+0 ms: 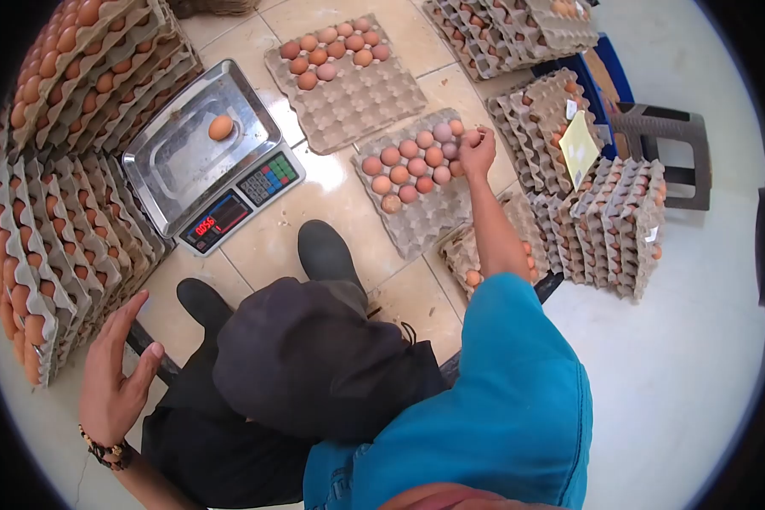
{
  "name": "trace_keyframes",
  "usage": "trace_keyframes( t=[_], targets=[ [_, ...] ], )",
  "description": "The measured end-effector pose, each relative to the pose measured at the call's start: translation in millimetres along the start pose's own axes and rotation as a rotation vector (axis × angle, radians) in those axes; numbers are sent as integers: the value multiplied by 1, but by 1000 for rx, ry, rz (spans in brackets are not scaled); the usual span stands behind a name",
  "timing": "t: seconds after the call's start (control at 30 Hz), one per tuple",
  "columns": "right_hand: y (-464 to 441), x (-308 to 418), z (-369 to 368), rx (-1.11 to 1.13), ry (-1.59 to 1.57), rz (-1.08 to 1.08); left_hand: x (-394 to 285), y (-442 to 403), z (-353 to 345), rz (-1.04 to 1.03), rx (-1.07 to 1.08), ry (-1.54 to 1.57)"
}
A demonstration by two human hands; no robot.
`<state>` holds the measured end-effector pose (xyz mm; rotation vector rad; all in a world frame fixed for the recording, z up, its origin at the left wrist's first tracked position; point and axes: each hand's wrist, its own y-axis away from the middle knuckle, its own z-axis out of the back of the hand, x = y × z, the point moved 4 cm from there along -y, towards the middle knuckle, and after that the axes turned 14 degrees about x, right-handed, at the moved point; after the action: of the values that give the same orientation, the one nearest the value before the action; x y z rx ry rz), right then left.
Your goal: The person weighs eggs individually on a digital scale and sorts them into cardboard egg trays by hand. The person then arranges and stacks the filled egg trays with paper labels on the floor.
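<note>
My right hand (478, 150) reaches over the right edge of a grey egg tray (416, 221), its fingers pinched together beside the eggs there; what they hold, if anything, is hidden. Several brown and pinkish eggs (416, 167) fill the upper part of that tray. At the lower left, my left hand (119, 365) is raised with fingers apart and nothing in it. One brown egg (220, 127) lies on the steel pan (174, 161) of a digital scale, whose red display (217, 223) is lit. Another tray (357, 98) behind holds several eggs in its upper rows.
Tall stacks of egg trays (76, 229) line the left side. More stacked trays (603, 221) stand at the right, with a yellow paper (578, 150) and a grey plastic stool (671, 153). A partly filled tray (518, 225) lies under my right forearm.
</note>
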<state>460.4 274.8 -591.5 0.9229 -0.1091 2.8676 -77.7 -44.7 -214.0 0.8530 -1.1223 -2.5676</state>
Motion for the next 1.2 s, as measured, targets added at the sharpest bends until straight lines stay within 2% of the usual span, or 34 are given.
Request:
trace_keyframes(
  t=[0.13, 0.23, 0.33, 0.4, 0.47, 0.57, 0.6, 0.67, 0.73, 0.8, 0.9, 1.0, 1.07, 1.1, 1.13, 1.17, 1.2],
  targets=[
    [-3, 4, -6, 127, 83, -204, 4, -2, 2, 10, -4, 34],
    [-5, 52, -20, -255, 57, 123, 7, -5, 2, 8, -30, 27],
    [-28, 125, -72, 39, -151, 316, 6, -9, 2, 17, -17, 10],
    [-37, 187, -117, 437, -145, 204, 2, -11, 4, 34, 5, 39],
    [-29, 237, -155, 457, 86, 403, -4, -13, 6, 60, 23, 104],
    [-42, 265, -206, 501, 138, 86, -2, -13, 6, 35, -8, 94],
    [-47, 266, -214, 593, 162, 22, 1, -12, 5, 42, -3, 95],
    [-50, 272, -211, 551, 211, 94, 7, -13, 5, 51, 0, 102],
    [-49, 277, -197, 610, 156, 106, 11, -12, 6, 59, 5, 132],
    [-57, 251, -215, 624, -460, 119, 15, -8, 4, 62, -20, 100],
    [-20, 277, -190, 914, -1475, -204, 12, -2, 5, 28, -74, 82],
    [7, 306, -195, 1143, -1142, 37, 6, 1, 6, -2, -79, 68],
    [57, 342, -186, 1208, -754, 305, 8, 4, 5, 0, -85, 50],
    [79, 360, -188, 1109, -423, 538, 9, 5, 4, -1, -87, 44],
    [103, 382, -178, 1106, -171, 679, 11, 6, 3, -8, -98, 46],
    [122, 392, -183, 982, -108, 970, 13, 7, 3, -15, -107, 47],
    [132, 392, -192, 992, 8, 985, 16, 9, 3, -21, -116, 47]
  ],
)
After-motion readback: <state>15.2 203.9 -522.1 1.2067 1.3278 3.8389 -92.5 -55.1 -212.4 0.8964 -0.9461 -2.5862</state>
